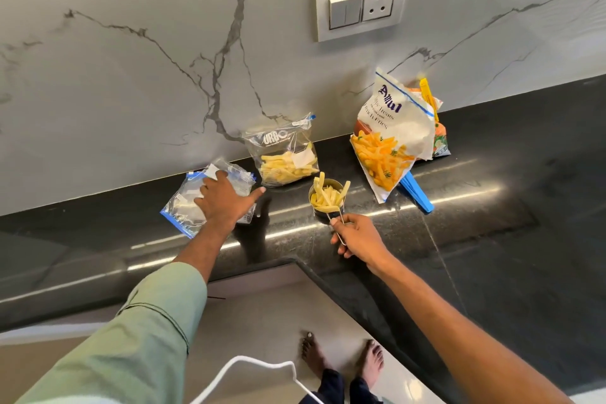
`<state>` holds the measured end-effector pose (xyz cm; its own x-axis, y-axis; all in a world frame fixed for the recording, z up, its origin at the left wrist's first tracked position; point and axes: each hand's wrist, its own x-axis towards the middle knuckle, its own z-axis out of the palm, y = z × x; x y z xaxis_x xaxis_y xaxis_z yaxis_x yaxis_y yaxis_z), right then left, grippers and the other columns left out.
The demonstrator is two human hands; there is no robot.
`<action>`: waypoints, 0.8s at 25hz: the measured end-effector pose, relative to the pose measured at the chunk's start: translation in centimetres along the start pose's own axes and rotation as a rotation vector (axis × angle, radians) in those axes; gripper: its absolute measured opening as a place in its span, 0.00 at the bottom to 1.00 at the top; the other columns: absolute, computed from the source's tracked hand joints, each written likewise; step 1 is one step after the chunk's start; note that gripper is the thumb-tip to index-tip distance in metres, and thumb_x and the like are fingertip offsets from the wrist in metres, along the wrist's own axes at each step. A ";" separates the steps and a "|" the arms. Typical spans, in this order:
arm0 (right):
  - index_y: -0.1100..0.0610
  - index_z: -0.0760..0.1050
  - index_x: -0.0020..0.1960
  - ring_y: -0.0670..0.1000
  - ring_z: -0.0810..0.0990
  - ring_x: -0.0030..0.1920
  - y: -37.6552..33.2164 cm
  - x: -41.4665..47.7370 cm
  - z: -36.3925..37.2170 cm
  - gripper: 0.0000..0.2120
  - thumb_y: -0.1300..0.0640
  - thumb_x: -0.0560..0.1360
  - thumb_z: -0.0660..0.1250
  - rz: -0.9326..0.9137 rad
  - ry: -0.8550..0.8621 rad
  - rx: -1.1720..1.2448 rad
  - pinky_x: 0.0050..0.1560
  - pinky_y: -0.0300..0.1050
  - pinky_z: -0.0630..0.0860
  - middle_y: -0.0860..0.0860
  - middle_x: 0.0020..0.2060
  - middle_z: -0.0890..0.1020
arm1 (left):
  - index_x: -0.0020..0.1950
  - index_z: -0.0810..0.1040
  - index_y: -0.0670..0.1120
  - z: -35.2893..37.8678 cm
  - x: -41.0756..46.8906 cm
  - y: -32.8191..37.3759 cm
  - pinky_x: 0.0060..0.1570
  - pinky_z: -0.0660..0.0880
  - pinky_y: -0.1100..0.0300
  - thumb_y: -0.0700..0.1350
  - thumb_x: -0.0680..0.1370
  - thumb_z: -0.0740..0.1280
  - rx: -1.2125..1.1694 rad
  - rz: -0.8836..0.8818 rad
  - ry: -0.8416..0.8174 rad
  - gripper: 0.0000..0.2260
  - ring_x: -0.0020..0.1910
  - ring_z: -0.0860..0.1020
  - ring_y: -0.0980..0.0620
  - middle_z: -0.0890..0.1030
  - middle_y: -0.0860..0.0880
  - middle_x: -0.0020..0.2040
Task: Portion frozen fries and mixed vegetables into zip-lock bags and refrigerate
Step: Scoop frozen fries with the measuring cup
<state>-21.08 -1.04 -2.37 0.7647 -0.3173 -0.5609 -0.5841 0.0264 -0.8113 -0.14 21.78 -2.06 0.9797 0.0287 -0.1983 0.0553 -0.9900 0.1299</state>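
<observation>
Fingers [210,188] spread, left hand [226,203] rests on empty zip-lock bags [183,203]; right hand [359,238] pinches the wire handle [339,223] of a fries-heaped cup [323,210].

A glossy black stone countertop [492,239] runs along a white marble wall [131,75] with grey veins, a switch-and-socket plate [362,2] is mounted far up on the wall right of centre, and a white cable [262,360] loops over the pale floor [269,331] nearest the viewer.
</observation>
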 end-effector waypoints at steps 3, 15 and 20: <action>0.58 0.79 0.56 0.47 0.80 0.30 0.0 0.1 -0.5 0.09 0.52 0.84 0.66 -0.006 0.000 0.007 0.30 0.40 0.76 0.53 0.38 0.86 | 0.69 0.70 0.44 -0.2 -0.3 1.2 0.60 0.71 0.42 0.58 0.76 0.72 -0.009 0.131 0.163 0.28 0.62 0.77 0.38 0.79 0.40 0.63; 0.59 0.81 0.53 0.48 0.80 0.30 0.5 0.4 -1.4 0.15 0.46 0.82 0.69 -0.036 0.003 0.033 0.31 0.39 0.77 0.53 0.36 0.86 | 0.61 0.82 0.46 -7.4 -1.1 -0.6 0.51 0.83 0.46 0.49 0.77 0.75 -0.711 0.139 0.280 0.15 0.46 0.85 0.50 0.86 0.47 0.53; 0.59 0.81 0.56 0.47 0.79 0.29 0.6 0.7 0.0 0.14 0.50 0.86 0.62 -0.049 0.019 0.066 0.30 0.39 0.77 0.53 0.35 0.83 | 0.64 0.73 0.51 -6.3 -4.9 -0.8 0.46 0.77 0.61 0.67 0.72 0.73 -0.502 0.484 -0.376 0.29 0.50 0.80 0.55 0.80 0.52 0.57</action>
<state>-20.88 -1.26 -3.20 0.7861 -0.3378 -0.5177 -0.5266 0.0728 -0.8470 -3.79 23.28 4.90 0.7911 -0.5267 -0.3109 -0.1926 -0.6971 0.6906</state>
